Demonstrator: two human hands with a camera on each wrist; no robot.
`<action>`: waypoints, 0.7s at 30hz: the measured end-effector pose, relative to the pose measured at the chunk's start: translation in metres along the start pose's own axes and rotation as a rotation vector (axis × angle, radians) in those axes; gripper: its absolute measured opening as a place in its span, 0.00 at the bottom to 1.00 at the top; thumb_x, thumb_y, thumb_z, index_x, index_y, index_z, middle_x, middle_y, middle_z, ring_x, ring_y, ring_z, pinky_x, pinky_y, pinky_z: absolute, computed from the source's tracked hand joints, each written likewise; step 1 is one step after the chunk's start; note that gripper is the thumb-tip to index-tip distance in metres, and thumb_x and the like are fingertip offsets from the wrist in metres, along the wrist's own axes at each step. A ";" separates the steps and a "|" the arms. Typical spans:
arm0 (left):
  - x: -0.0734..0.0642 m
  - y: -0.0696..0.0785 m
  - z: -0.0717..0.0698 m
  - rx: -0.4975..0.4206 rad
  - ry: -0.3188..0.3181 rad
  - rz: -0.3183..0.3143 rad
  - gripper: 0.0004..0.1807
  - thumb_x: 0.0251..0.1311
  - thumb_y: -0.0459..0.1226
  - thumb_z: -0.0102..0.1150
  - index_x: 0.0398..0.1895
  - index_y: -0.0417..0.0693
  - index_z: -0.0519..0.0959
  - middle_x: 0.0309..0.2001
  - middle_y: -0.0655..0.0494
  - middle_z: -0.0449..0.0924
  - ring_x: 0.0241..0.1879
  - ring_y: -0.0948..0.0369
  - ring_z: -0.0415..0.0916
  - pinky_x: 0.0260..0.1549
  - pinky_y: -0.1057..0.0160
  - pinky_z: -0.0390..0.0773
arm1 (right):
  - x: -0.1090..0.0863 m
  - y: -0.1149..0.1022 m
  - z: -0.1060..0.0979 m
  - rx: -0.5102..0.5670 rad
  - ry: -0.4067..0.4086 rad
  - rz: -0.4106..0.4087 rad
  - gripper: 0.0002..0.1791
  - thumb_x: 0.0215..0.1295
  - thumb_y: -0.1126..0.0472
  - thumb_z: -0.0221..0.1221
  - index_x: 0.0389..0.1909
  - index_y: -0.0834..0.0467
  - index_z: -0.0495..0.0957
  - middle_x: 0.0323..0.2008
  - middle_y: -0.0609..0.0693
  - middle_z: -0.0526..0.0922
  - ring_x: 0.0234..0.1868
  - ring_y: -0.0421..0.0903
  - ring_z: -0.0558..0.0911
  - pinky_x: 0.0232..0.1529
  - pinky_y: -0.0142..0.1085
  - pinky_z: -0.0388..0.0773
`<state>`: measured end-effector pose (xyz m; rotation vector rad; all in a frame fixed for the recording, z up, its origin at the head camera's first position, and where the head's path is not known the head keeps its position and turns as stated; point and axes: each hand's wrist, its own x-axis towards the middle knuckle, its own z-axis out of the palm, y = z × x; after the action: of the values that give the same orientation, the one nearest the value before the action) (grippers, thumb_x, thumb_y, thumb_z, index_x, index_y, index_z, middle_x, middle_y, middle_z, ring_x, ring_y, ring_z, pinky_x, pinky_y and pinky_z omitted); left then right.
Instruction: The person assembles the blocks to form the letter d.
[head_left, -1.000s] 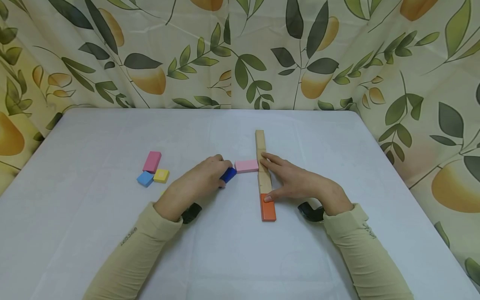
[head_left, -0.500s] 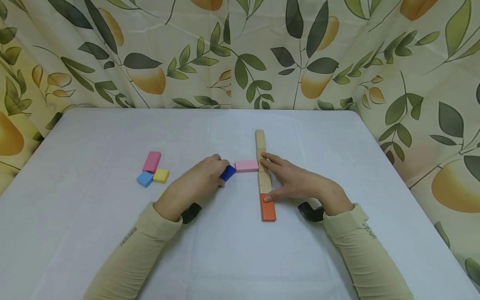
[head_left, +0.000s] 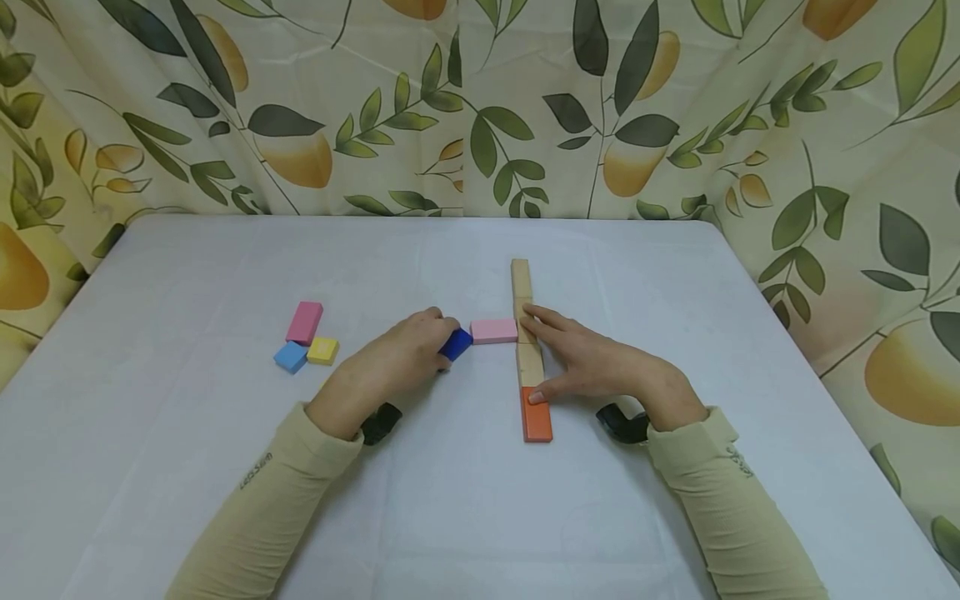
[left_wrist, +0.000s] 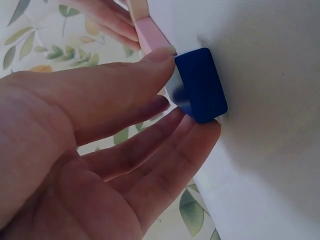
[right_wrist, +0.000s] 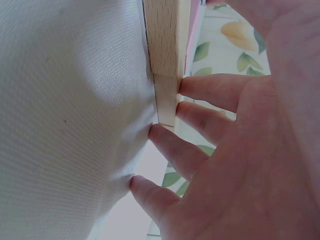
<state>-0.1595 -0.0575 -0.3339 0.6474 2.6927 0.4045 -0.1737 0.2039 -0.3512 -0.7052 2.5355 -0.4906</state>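
My left hand [head_left: 401, 354] pinches a dark blue block [left_wrist: 202, 85] between thumb and fingertips, low over the white cloth. One corner of that block meets the left end of a light pink block [head_left: 493, 332]. The pink block's other end butts against a straight row of natural wood blocks [head_left: 530, 364], which finishes at an orange block [head_left: 537, 423] on the near side. Fingers spread, my right hand [head_left: 596, 362] rests its fingertips on the wood row and its thumb on the orange block. In the right wrist view, two lower fingertips [right_wrist: 142, 182] touch the cloth.
To the left lie a deeper pink block [head_left: 304, 323], a light blue block [head_left: 290, 357] and a yellow block [head_left: 322, 351], grouped closely. The white-covered table [head_left: 450, 517] ends at a patterned curtain [head_left: 405, 108] at the back. Black wrist straps show at both cuffs.
The dark blue block has turned slightly in my left hand, its corner staying by the light pink block. My right hand keeps its place on the row.
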 end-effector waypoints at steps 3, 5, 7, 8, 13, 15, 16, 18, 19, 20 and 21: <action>0.000 0.000 0.000 -0.006 -0.007 0.002 0.27 0.65 0.34 0.62 0.67 0.38 0.70 0.57 0.41 0.75 0.53 0.53 0.75 0.57 0.55 0.78 | 0.000 0.000 0.000 0.001 0.000 0.000 0.62 0.53 0.38 0.70 0.80 0.52 0.44 0.81 0.49 0.38 0.79 0.57 0.48 0.74 0.57 0.56; 0.000 0.000 -0.001 -0.002 -0.011 0.006 0.27 0.65 0.34 0.62 0.66 0.38 0.70 0.57 0.41 0.75 0.54 0.53 0.75 0.57 0.55 0.78 | 0.000 0.000 0.000 0.005 0.000 0.001 0.62 0.53 0.38 0.70 0.80 0.52 0.44 0.81 0.50 0.37 0.79 0.57 0.48 0.74 0.57 0.55; -0.001 0.000 -0.001 0.004 -0.011 0.011 0.27 0.64 0.35 0.63 0.66 0.37 0.70 0.57 0.41 0.75 0.53 0.53 0.75 0.56 0.56 0.78 | 0.000 0.001 0.000 0.010 0.000 0.002 0.62 0.53 0.38 0.70 0.80 0.53 0.44 0.81 0.50 0.37 0.79 0.57 0.47 0.74 0.58 0.55; -0.001 0.000 -0.001 0.007 -0.011 0.012 0.27 0.64 0.35 0.63 0.66 0.37 0.70 0.57 0.41 0.76 0.53 0.53 0.75 0.56 0.56 0.78 | 0.000 0.001 0.000 0.010 0.001 0.000 0.62 0.53 0.38 0.70 0.80 0.53 0.44 0.81 0.50 0.37 0.79 0.58 0.47 0.74 0.58 0.55; -0.001 0.000 -0.001 0.009 -0.010 0.013 0.27 0.65 0.35 0.62 0.66 0.37 0.70 0.56 0.41 0.76 0.53 0.53 0.75 0.56 0.56 0.78 | 0.000 0.001 0.000 0.009 0.004 -0.001 0.61 0.53 0.37 0.70 0.79 0.53 0.45 0.81 0.49 0.37 0.79 0.58 0.47 0.74 0.58 0.54; -0.001 0.000 -0.001 0.005 -0.008 0.013 0.27 0.66 0.35 0.62 0.66 0.37 0.70 0.56 0.41 0.76 0.52 0.53 0.75 0.56 0.56 0.78 | 0.000 0.001 0.000 0.010 0.002 0.000 0.61 0.53 0.38 0.70 0.80 0.52 0.45 0.81 0.49 0.37 0.80 0.57 0.47 0.75 0.57 0.54; -0.001 -0.001 -0.002 0.002 -0.008 0.011 0.26 0.66 0.35 0.61 0.66 0.37 0.70 0.56 0.41 0.75 0.52 0.53 0.75 0.56 0.55 0.78 | 0.000 0.001 0.000 0.012 0.001 -0.001 0.61 0.53 0.38 0.70 0.80 0.52 0.44 0.81 0.49 0.37 0.79 0.57 0.47 0.74 0.57 0.54; -0.001 -0.002 -0.002 0.001 -0.005 0.010 0.26 0.67 0.35 0.60 0.66 0.37 0.70 0.56 0.41 0.75 0.52 0.53 0.75 0.57 0.55 0.78 | 0.000 0.001 0.000 0.009 -0.001 -0.002 0.61 0.53 0.38 0.70 0.80 0.52 0.44 0.81 0.49 0.37 0.79 0.57 0.47 0.74 0.57 0.55; -0.001 -0.003 -0.003 0.002 -0.005 0.008 0.26 0.67 0.35 0.60 0.66 0.36 0.69 0.57 0.41 0.75 0.53 0.53 0.75 0.58 0.55 0.78 | 0.000 0.001 0.000 0.007 0.000 -0.004 0.61 0.53 0.38 0.70 0.80 0.52 0.44 0.81 0.49 0.37 0.79 0.57 0.48 0.74 0.57 0.55; -0.001 -0.004 -0.004 0.003 -0.004 0.005 0.26 0.67 0.35 0.59 0.67 0.36 0.69 0.58 0.41 0.75 0.54 0.53 0.75 0.58 0.55 0.77 | 0.000 0.001 0.000 0.006 -0.001 -0.003 0.61 0.53 0.38 0.70 0.80 0.52 0.44 0.81 0.49 0.37 0.79 0.57 0.48 0.74 0.57 0.55; -0.001 -0.005 -0.005 0.001 -0.005 -0.002 0.27 0.68 0.35 0.59 0.67 0.37 0.68 0.59 0.40 0.74 0.56 0.52 0.75 0.59 0.55 0.77 | 0.000 0.001 0.000 0.006 -0.001 -0.003 0.62 0.53 0.38 0.70 0.80 0.52 0.43 0.81 0.49 0.37 0.79 0.57 0.48 0.74 0.57 0.55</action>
<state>-0.1627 -0.0635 -0.3306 0.6449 2.6892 0.4004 -0.1741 0.2042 -0.3516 -0.7064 2.5315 -0.4980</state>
